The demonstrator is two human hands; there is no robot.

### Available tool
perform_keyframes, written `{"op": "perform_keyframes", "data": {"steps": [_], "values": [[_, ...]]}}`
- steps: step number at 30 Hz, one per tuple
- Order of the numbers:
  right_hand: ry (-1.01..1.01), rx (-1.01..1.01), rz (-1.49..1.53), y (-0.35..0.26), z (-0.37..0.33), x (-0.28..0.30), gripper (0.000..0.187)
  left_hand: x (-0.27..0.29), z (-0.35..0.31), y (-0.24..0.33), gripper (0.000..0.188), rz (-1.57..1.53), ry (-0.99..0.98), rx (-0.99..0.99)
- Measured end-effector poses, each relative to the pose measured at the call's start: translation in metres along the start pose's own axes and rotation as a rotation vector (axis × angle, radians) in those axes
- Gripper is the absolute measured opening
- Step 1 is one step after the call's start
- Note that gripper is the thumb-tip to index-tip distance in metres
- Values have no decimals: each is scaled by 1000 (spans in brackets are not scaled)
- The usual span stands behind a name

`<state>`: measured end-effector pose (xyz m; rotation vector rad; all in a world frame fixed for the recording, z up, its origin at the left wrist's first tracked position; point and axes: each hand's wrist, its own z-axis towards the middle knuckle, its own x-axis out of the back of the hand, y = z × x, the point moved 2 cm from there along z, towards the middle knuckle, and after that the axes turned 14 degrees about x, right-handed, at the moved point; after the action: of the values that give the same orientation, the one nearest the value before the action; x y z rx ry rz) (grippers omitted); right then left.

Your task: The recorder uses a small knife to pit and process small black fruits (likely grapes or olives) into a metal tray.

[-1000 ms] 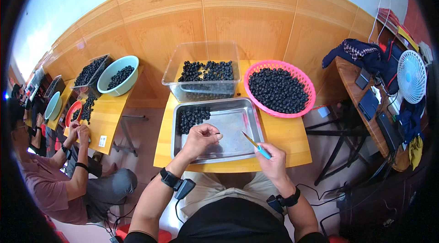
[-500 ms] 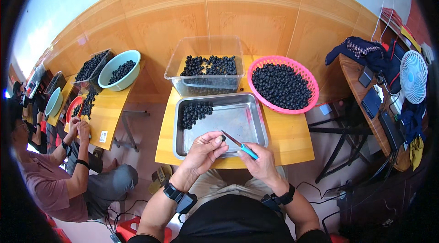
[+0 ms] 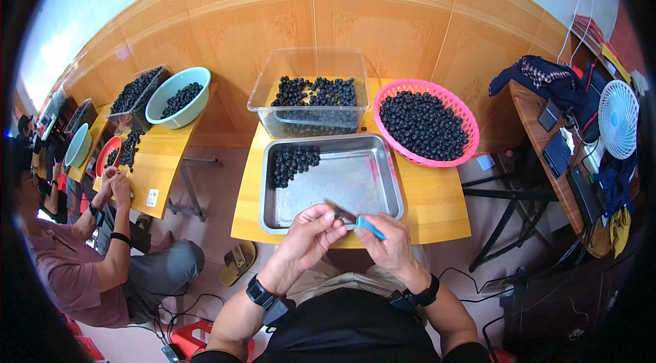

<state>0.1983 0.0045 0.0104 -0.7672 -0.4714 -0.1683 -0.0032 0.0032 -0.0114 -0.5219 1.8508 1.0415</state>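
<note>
Above the near edge of a metal tray (image 3: 263, 189), my left hand (image 3: 309, 238) is closed, with a small dark round piece, like a fruit or nut, pinched between thumb and fingers. That piece is mostly hidden by the fingers and blur. My right hand (image 3: 388, 243) grips a small knife (image 3: 370, 227) by its blue handle, and its blade, smeared by motion, lies against the piece at my left fingertips. Inside the tray, several dark round pieces (image 3: 294, 163) are gathered in the far left corner.
Behind the tray stands a clear plastic bin (image 3: 311, 117) holding more dark pieces; right of it is a full pink basket (image 3: 471, 117). Leftward, a person (image 3: 82, 271) works at another table (image 3: 147, 182). A side table (image 3: 529, 130) with a fan (image 3: 618, 119) stands right.
My hands have come closer together, and the knife blade has moved from just right of the piece to against it. The view has shifted slightly.
</note>
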Motion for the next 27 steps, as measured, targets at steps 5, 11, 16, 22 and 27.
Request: {"op": "perform_keyframes", "data": {"steps": [5,11,16,22,27], "values": [[176,-72,111,14,-6,6,31,-27,-14,-2,15,74,-113,-46],[55,95,107,-18,11,9,34,-13,-8,-1,17,1,-55,-63],[36,140,49,-20,8,8,35,-8,-9,-5,21,15,-46,-80],[33,150,29,-19,6,8,33,-7,-11,-6,19,7,-85,-89],[50,149,32,-19,6,7,31,-9,-14,-5,18,36,-59,-90]]}}
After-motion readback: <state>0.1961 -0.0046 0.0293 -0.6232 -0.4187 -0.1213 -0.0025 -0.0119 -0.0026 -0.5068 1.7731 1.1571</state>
